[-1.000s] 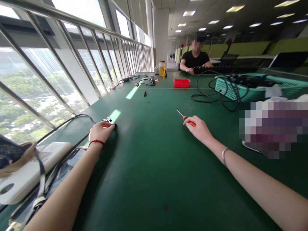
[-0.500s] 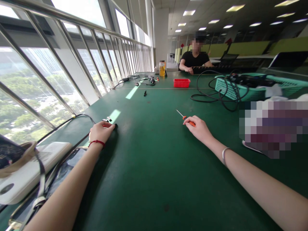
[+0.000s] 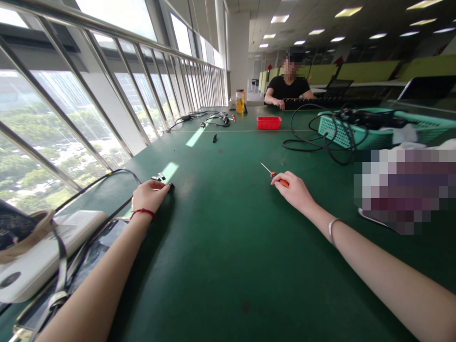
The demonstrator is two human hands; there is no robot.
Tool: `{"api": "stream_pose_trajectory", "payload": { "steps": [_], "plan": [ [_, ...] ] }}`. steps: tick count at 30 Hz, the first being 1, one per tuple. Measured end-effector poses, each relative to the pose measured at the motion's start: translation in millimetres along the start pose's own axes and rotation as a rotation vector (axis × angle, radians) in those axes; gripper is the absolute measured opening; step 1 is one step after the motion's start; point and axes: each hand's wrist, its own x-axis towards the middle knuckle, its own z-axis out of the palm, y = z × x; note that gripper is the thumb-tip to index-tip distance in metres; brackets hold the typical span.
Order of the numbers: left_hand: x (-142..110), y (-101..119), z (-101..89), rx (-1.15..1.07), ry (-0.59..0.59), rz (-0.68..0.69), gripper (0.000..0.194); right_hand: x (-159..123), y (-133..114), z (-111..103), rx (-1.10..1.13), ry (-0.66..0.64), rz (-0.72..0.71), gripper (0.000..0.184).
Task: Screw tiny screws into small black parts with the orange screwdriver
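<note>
My left hand (image 3: 148,194), with a red cord at its wrist, rests low over the green table (image 3: 228,247), its fingers closed on a small black piece (image 3: 171,186) whose kind I cannot make out. Just beyond those fingers lie small dark and silvery parts (image 3: 161,176). On the right, my right hand (image 3: 291,189) grips the orange handle of a screwdriver (image 3: 272,174). Its thin metal shaft points away and to the left, toward the far side of the table. Another small black part (image 3: 214,138) lies farther off, touched by neither hand.
A red tray (image 3: 269,123) and a jar of yellow liquid (image 3: 240,102) stand far back. Black cables spill from a teal basket (image 3: 329,128) at right. A white device (image 3: 81,228) and straps lie by my left forearm. A person (image 3: 289,88) sits at the far end.
</note>
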Motion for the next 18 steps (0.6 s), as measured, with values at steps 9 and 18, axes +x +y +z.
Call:
{"api": "stream_pose_trajectory", "payload": {
  "steps": [9, 18],
  "plan": [
    [-3.5, 0.1, -0.3, 0.03, 0.019, 0.019, 0.026, -0.4, 1.0, 0.1, -0.004, 0.002, -0.005, 0.017],
    [-5.5, 1.1, -1.2, 0.056, 0.02, 0.05, 0.028, -1.0, -1.3, -0.6, -0.005, 0.006, -0.001, 0.017]
  ]
}}
